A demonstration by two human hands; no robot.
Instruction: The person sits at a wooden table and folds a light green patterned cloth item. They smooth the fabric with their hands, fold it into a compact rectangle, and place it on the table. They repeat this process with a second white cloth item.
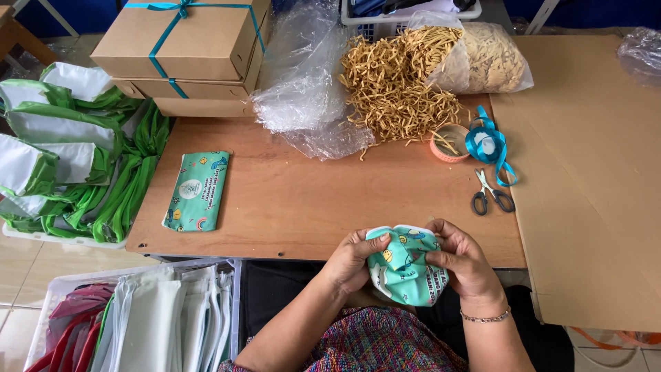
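My left hand (pixel 351 262) and my right hand (pixel 465 262) both grip a crumpled mint-green printed fabric pouch (pixel 406 269) at the table's near edge, fingers pressed into its folds from either side. A second, flat pouch (pixel 197 191) of the same printed fabric lies on the wooden table (pixel 310 200) to the left, well away from both hands. My right wrist wears a thin bracelet.
Scissors (pixel 491 193), a blue ribbon spool (pixel 486 142) and an orange tape roll (pixel 447 143) sit at right. Tan paper shreds (pixel 399 83), clear plastic (pixel 306 83), ribboned cardboard boxes (pixel 182 48) at the back. Green-white bags (pixel 69 151) lie left, a bin of fabric (pixel 138 317) below, cardboard sheet (pixel 592 179) right.
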